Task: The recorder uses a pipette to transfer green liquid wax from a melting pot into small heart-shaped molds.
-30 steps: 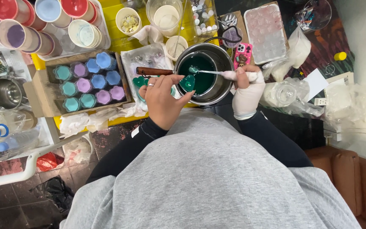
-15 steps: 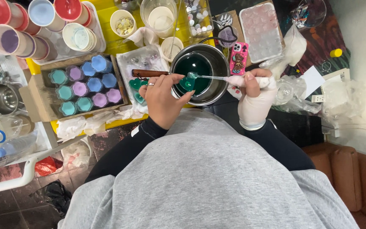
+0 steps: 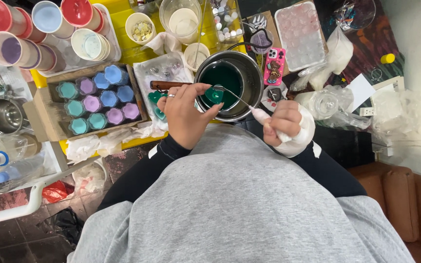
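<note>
Left hand (image 3: 185, 116): bare, ring on one finger, fingertips pinched on a small green mould (image 3: 214, 94) held over the near rim of the steel pot (image 3: 252, 73). Right hand (image 3: 287, 125): wrapped in white, closed around the handle of a spoon (image 3: 242, 103); spoon tip touches the mould. Pot: holds dark green liquid, wooden handle (image 3: 166, 84) pointing past the left hand. Beyond left hand: cardboard box (image 3: 42, 114) of teal, purple and blue filled moulds. Beyond right hand: pink phone (image 3: 275, 66), clear jar (image 3: 325, 103) lying just beside it.
</note>
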